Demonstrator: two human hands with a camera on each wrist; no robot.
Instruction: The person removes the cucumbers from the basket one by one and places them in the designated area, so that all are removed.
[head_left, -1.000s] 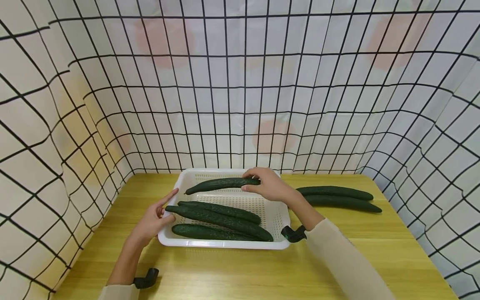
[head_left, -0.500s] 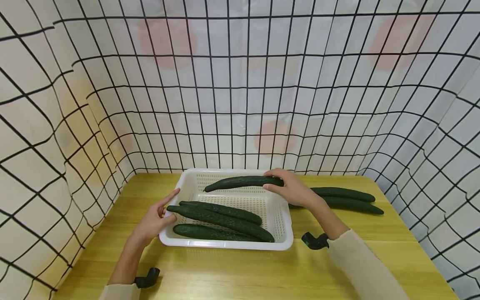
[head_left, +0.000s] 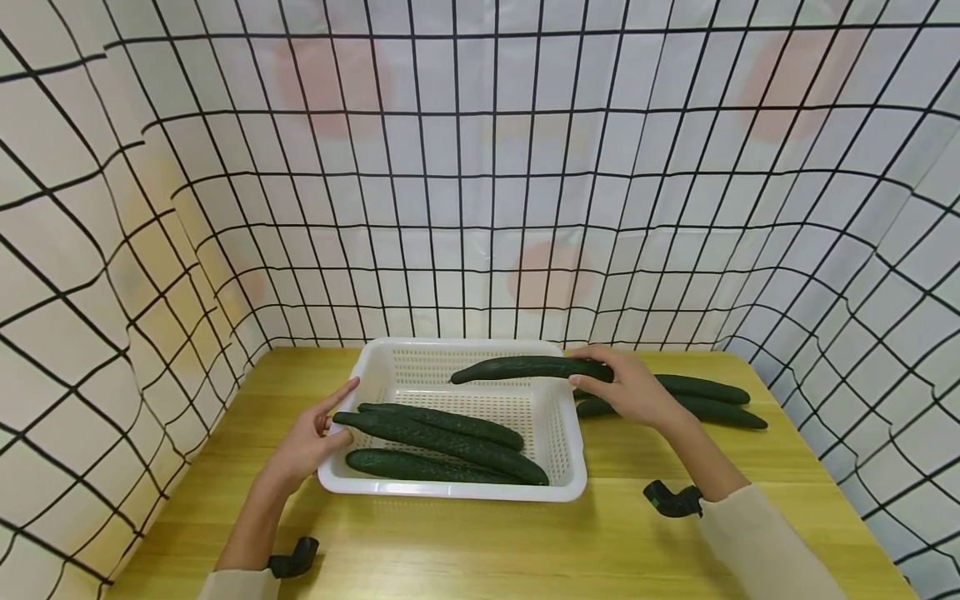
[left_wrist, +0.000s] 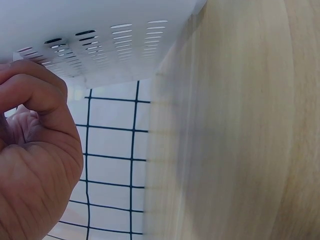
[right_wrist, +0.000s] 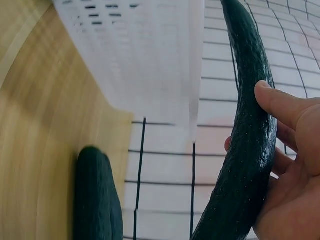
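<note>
My right hand [head_left: 626, 387] grips a dark green cucumber [head_left: 517, 367] near its right end, above the far right rim of a white plastic basket [head_left: 450, 492]. In the right wrist view, thumb and fingers wrap the raised cucumber [right_wrist: 250, 125] beside the basket's wall [right_wrist: 145, 65]. My left hand [head_left: 303, 442] holds the basket's left rim, and its curled fingers show against the perforated side in the left wrist view. Inside the basket lie several cucumbers [head_left: 450, 442] along the near side.
Two more cucumbers [head_left: 701, 387] lie side by side on the wooden table [head_left: 450, 550], right of the basket, partly behind my right hand. A black wire grid [head_left: 491, 225] over white sheeting encloses the table at the back and both sides.
My right hand has carried its cucumber rightward from over the basket's middle to past the right rim. My left hand has stayed on the left rim.
</note>
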